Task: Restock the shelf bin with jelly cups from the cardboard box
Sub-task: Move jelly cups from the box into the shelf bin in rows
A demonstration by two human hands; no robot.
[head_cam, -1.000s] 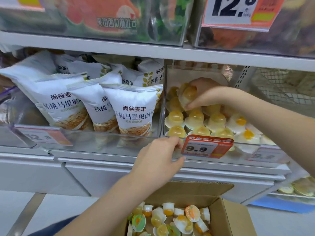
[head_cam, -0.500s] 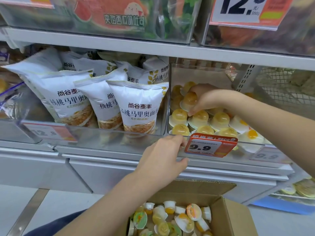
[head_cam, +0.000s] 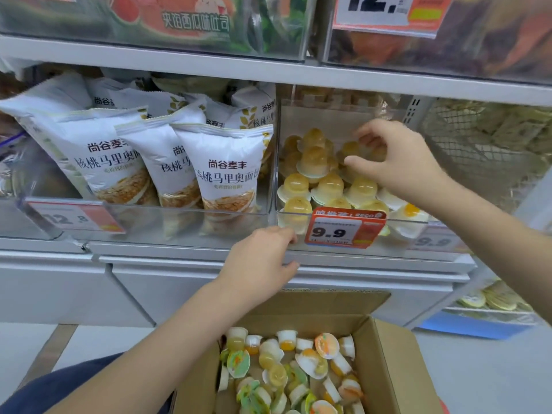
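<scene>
The clear shelf bin (head_cam: 322, 118) holds a pile of yellow jelly cups, with one cup (head_cam: 313, 161) sitting on top at the left. My right hand (head_cam: 397, 162) is inside the bin above the pile's right side, thumb and fingers spread and loosely bent, holding nothing. My left hand (head_cam: 260, 258) grips the lower front edge of the bin, just left of the red 9.9 price tag (head_cam: 343, 231). Below, the open cardboard box (head_cam: 394, 363) contains several loose jelly cups (head_cam: 310, 363) in mixed colours.
White bread bags (head_cam: 227, 171) fill the bin to the left. A shelf board (head_cam: 209, 67) runs close above both bins. A wire basket (head_cam: 484, 150) stands to the right. A lower bin (head_cam: 495, 300) at the far right holds more packets.
My right hand has let go of the yellow cup it held, leaving it on top of the pile, and moved right with fingers spread. My left hand has stayed on the bin's front.
</scene>
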